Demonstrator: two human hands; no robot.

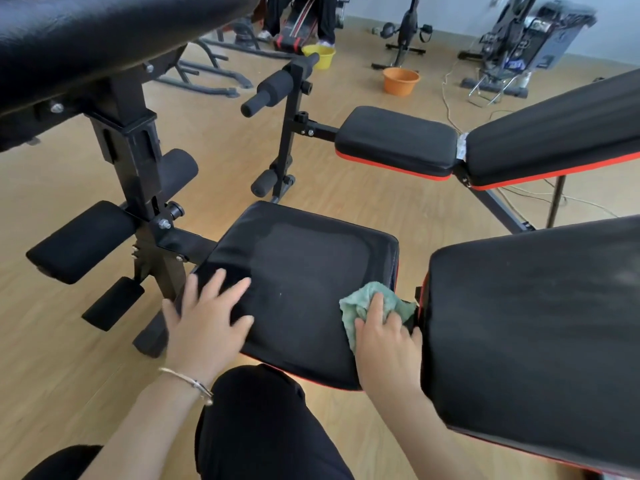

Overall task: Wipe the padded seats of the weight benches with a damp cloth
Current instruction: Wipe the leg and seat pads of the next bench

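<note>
A black padded seat (304, 271) with red trim lies right in front of me. My left hand (207, 317) rests flat on its near left corner, fingers spread. At the seat's right edge my right hand (384, 337) presses a crumpled green cloth (363, 303), fingers curled over it. The bench's black backrest pad (533, 334) rises to the right of the cloth. A second bench stands behind, with its own seat (394, 140) and backrest (561, 133).
Foam leg rollers (83, 240) and a black steel post stand left of the seat. A third black pad (86, 36) hangs at top left. An orange basin (401, 81) and a yellow basin (320, 56) sit on the wooden floor. Cables and exercise machines line the back.
</note>
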